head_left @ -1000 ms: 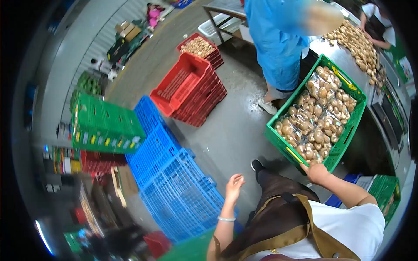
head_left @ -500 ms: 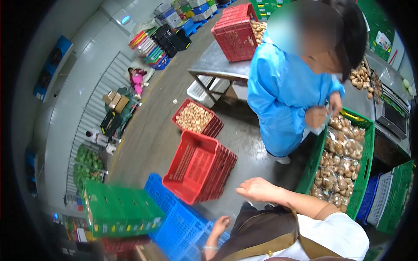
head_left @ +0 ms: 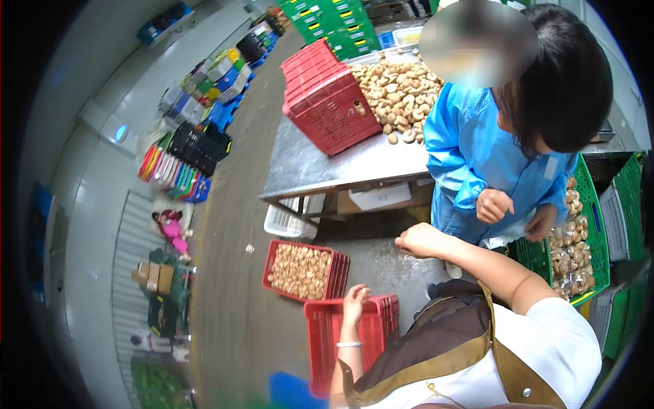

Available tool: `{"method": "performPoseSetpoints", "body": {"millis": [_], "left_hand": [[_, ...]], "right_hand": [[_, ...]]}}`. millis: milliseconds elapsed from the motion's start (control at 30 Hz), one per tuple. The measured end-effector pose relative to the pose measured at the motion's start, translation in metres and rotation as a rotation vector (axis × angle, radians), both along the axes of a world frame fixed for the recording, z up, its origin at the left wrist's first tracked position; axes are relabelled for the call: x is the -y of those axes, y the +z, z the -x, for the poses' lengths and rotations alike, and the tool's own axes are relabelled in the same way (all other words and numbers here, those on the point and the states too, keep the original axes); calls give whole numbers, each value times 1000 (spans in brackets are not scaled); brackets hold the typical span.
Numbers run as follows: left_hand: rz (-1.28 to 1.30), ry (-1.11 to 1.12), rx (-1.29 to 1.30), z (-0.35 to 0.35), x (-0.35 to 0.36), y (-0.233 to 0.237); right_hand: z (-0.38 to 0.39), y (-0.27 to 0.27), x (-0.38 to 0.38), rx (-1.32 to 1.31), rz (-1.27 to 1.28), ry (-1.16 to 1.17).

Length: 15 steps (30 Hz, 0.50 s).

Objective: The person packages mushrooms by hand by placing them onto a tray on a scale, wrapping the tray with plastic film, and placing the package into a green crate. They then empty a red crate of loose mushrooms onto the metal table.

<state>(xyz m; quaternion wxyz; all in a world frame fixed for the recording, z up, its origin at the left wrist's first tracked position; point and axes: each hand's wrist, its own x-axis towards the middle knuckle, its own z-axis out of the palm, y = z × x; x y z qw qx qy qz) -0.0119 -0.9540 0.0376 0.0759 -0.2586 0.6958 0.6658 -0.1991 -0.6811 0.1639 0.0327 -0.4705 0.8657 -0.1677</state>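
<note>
My left hand [head_left: 355,301], with a pale bracelet at the wrist, hangs over the stacked red crates [head_left: 327,341]. Its fingers are loosely bent and apart, with nothing seen in them. My right hand [head_left: 417,240] is held out in front of my body, fingers curled in, and no object shows in it. It is nearest to a co-worker in a blue gown [head_left: 456,163], whose hands are bent in front of the gown. A red crate of mushrooms [head_left: 300,271] stands on the floor beyond my left hand.
A metal table [head_left: 293,160] carries a tipped red crate [head_left: 330,102] and a heap of loose mushrooms [head_left: 402,88]. On the right, a green crate [head_left: 599,252] holds bagged mushrooms [head_left: 572,255]. Green crates [head_left: 334,27] are stacked at the back. A blurred blue crate [head_left: 296,390] lies low in view.
My view has turned and come closer to the metal table and the co-worker. The red crates now sit beside my left hand. The green stack at lower left has gone out of view.
</note>
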Motion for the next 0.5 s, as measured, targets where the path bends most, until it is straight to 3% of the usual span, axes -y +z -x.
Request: {"method": "performPoseSetpoints", "body": {"millis": [167, 267, 367, 500], "left_hand": [[-50, 30, 21, 111, 34, -21], [-217, -19, 44, 161, 47, -11], [-175, -38, 54, 229, 92, -20], [-129, 146, -84, 370, 174, -2]], "right_hand": [[106, -6, 46, -13, 61, -174], [168, 15, 67, 120, 475, -359], [251, 41, 84, 272, 975, -639], [391, 81, 92, 116, 1352, -718]]}}
